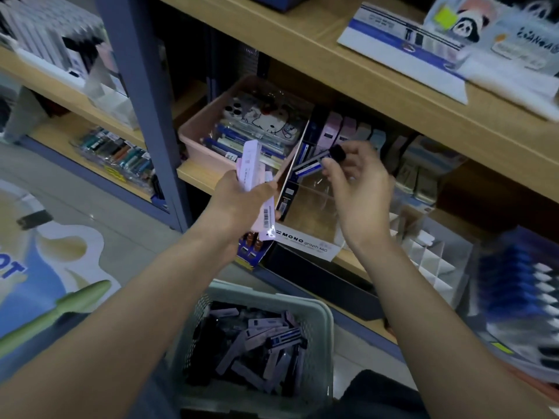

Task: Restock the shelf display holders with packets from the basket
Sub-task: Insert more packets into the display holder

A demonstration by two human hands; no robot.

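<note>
Clamping a fan of pale pink packets [250,164], the left grip [242,198] is hovering before the shelf [196,173]; the right grip [360,192] is pinching a blue-and-white packet [310,166] over the MONO display holder [311,207]. More packets [263,328] are lying in the grey basket [324,322] below.

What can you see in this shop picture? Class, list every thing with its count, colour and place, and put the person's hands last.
basket: one, grey-green, bottom centre, below the shelves
loose packets: many, pink, black and blue, in the basket
tray: one, pink, middle shelf, filled with pens
holder: one, clear with a white label, shelf right of the tray
grid: one, white, shelf at right
pen packs: several, mixed colours, lower left shelf
panda card: one, black and white, top shelf at right
pink packets: a few, in the left hand
blue packet: one, blue and white, in the right hand
left hand: grips the pink packets, before the tray
right hand: pinches the blue packet, over the holder
</note>
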